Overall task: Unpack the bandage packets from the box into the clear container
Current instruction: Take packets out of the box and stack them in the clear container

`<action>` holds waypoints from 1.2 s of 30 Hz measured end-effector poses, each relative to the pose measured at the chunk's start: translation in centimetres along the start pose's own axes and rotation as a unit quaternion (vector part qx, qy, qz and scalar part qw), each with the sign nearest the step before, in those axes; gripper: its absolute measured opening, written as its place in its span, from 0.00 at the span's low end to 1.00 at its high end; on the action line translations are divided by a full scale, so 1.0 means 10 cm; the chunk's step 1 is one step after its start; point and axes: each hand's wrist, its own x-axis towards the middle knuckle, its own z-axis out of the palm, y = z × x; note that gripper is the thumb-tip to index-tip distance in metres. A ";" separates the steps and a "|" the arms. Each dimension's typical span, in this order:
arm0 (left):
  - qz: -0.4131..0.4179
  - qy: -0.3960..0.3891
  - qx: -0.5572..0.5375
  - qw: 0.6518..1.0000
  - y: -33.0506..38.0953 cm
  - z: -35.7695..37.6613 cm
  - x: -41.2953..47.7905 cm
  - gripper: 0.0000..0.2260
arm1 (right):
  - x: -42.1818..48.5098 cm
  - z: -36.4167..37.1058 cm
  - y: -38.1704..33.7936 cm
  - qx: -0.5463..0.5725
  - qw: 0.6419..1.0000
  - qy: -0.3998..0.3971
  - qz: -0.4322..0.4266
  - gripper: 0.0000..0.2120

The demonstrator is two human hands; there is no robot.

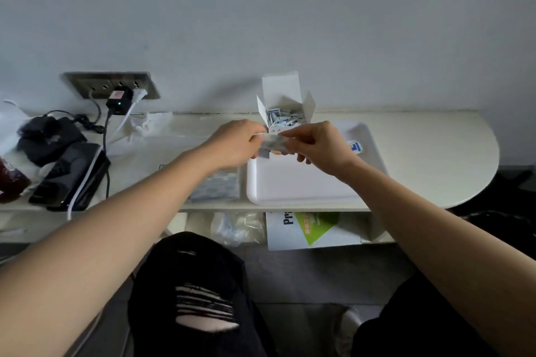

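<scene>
Packets are being held as a small bunch between both hands, above the far part of the container. The left hand is gripping the bunch's left end with curled fingers. The right hand is pinching its right end, its fingers also curled. The bunch is blurred, so the number of packets cannot be told.

The box is standing upright just beyond the hands with its top flaps open, and more packets are showing inside it. Whether it is standing in the container or just behind it cannot be told. A loose packet with a blue mark is lying in the container just to the right of the right hand. The container, shallow and pale, is lying below the hands on a cream shelf with a rounded right end.

A clear bag is lying beneath the left wrist, just beside the container's left edge. Well to the left of the left hand, a black adapter and a white plug are sitting in a wall socket. Cables are running down from these past a black pouch and a dark flat device. Below the right forearm, under the shelf edge, a sheet with green print is showing. The person's knees in black ripped trousers are showing between the forearms.
</scene>
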 end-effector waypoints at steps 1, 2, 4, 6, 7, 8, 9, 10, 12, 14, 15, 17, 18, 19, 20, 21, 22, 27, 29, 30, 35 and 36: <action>-0.004 0.005 0.010 1.000 -0.06 -0.05 -0.05 0.12 | 0.03 0.08 -0.05 0.008 1.000 0.005 0.007 0.08; -0.016 0.007 0.008 1.000 -0.16 -0.09 -0.10 0.12 | 0.07 0.19 -0.12 0.014 1.000 0.009 0.010 0.07; -0.048 0.008 -0.015 0.999 -0.35 -0.15 -0.21 0.12 | 0.13 0.39 -0.24 0.026 0.999 0.014 0.013 0.05; -0.069 0.018 -0.019 0.997 -0.49 -0.18 -0.28 0.13 | 0.18 0.54 -0.33 0.042 0.999 0.012 0.020 0.04; -0.066 0.030 -0.013 0.997 -0.56 -0.19 -0.32 0.15 | 0.20 0.61 -0.37 0.052 0.998 0.009 0.028 0.04; -0.060 0.046 -0.011 0.997 -0.60 -0.20 -0.34 0.15 | 0.22 0.65 -0.40 0.060 0.998 0.008 0.035 0.04; -0.055 0.069 -0.018 0.996 -0.64 -0.20 -0.35 0.13 | 0.24 0.69 -0.43 0.066 0.997 0.006 0.041 0.05; -0.054 0.094 -0.031 0.994 -0.68 -0.21 -0.36 0.11 | 0.26 0.73 -0.45 0.070 0.997 0.003 0.044 0.05; -0.061 0.136 -0.052 0.987 -0.76 -0.23 -0.37 0.07 | 0.29 0.81 -0.48 0.066 0.997 -0.001 0.046 0.06; -0.077 0.130 -0.061 0.987 -0.84 -0.23 -0.36 0.07 | 0.32 0.85 -0.49 0.057 0.997 0.005 0.048 0.07; -0.093 0.118 -0.063 0.987 -0.88 -0.23 -0.34 0.07 | 0.32 0.85 -0.47 0.049 0.998 0.012 0.049 0.08; -0.128 0.088 -0.049 0.987 -0.98 -0.19 -0.26 0.06 | 0.33 0.84 -0.42 0.020 0.998 0.038 0.049 0.09; -0.149 0.072 -0.036 0.985 -1.02 -0.17 -0.25 0.06 | 0.31 0.84 -0.40 0.001 0.998 0.045 0.044 0.09; -0.167 0.056 -0.025 0.984 -1.04 -0.13 -0.21 0.07 | 0.30 0.84 -0.38 -0.017 0.998 0.050 0.040 0.09; -0.179 0.042 -0.015 0.983 -1.06 -0.09 -0.17 0.07 | 0.29 0.83 -0.35 -0.029 0.998 0.050 0.038 0.09; -0.188 0.030 -0.003 0.982 -1.06 -0.04 -0.12 0.07 | 0.28 0.82 -0.34 -0.041 0.997 0.046 0.038 0.10; -0.194 0.020 0.012 0.981 -1.05 0.01 -0.08 0.07 | 0.27 0.82 -0.33 -0.056 0.997 0.035 0.037 0.10; -0.190 0.026 0.048 0.980 -1.00 0.20 0.03 0.06 | 0.27 0.87 -0.24 -0.115 0.993 -0.007 0.025 0.10; -0.192 0.031 0.053 0.979 -0.99 0.25 0.05 0.07 | 0.27 0.88 -0.22 -0.115 0.993 -0.018 0.026 0.10; -0.191 0.030 0.056 0.979 -0.98 0.27 0.05 0.08 | 0.28 0.88 -0.22 -0.114 0.993 -0.022 0.024 0.10; -0.162 0.023 0.085 0.983 -0.95 0.32 0.06 0.10 | 0.27 0.88 -0.21 -0.114 0.993 -0.034 0.014 0.10; -0.155 0.024 0.105 0.982 -0.94 0.31 0.06 0.08 | 0.27 0.89 -0.21 -0.113 0.993 -0.037 0.013 0.10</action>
